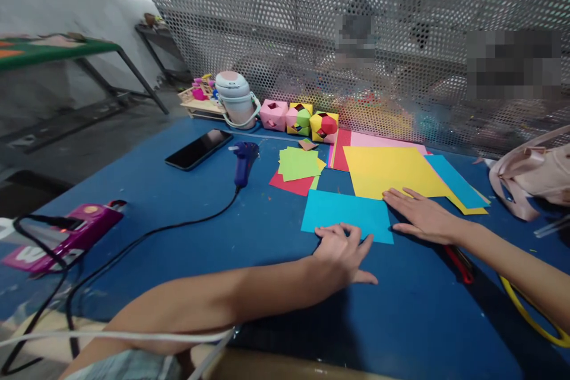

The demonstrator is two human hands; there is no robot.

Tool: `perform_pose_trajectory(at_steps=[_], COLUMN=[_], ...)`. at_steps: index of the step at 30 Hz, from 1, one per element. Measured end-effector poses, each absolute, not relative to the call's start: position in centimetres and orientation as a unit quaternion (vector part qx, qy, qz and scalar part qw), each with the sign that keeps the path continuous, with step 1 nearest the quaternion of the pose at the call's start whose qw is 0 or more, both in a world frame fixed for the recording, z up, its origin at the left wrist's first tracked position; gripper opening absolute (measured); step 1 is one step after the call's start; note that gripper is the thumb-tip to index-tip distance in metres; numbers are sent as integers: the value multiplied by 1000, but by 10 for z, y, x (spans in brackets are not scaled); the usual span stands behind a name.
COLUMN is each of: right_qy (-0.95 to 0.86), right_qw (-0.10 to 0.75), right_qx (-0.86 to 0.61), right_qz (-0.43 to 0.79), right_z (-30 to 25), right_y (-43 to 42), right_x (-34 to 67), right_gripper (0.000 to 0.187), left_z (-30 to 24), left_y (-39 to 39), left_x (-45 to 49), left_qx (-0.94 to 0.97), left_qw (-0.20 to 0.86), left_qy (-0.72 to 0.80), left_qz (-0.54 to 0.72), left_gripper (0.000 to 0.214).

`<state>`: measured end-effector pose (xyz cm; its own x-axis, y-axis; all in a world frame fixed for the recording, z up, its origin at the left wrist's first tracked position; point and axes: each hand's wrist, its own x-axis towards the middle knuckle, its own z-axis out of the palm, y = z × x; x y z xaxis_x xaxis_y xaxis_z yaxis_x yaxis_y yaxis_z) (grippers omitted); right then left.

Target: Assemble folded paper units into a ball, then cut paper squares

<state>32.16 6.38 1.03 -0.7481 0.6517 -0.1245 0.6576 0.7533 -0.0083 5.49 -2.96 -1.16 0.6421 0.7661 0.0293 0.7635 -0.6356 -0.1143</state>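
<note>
A blue paper sheet [345, 209] lies flat on the blue table. Along its near edge rests my left hand [342, 249], fingers spread and touching the paper. My right hand [423, 217] lies flat with outstretched fingers, its fingertips at the sheet's right edge and close to a large yellow sheet [392, 169]. Under my right wrist is a tool with a red end [463, 267], partly hidden. A narrower blue strip [458, 181] overlaps the yellow sheet on the right. Left of these sheets sits a stack of green paper squares [298, 163] over red paper [289, 183].
A blue glue gun [243, 163] trails a black cord to a purple power strip [84, 231]. Nearby are a phone [200, 148], a lidded container [235, 101] and folded paper cubes [274, 114]. A pink bag [538, 172] and yellow scissor-like handle [529, 314] are at right.
</note>
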Motion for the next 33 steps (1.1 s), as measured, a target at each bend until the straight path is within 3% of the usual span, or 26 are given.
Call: perform_pose_trajectory(at_steps=[11,21,33], right_qy=[960,976,959], right_qw=[52,57,49], right_qx=[248,168,256], right_qz=[-122,-125,-113], right_z=[-4,-4,-10], right_y=[85,116,106], right_x=[235,161,194], right_gripper=[67,75,75], left_z=[0,1,-1], left_y=[-29,-29,-30], left_x=[57,58,57], left_qx=[-903,-902,-902], left_qw=[25,16,22], left_qy=[-429,-430,-431], left_qz=[29,39,30], left_gripper=[82,84,82])
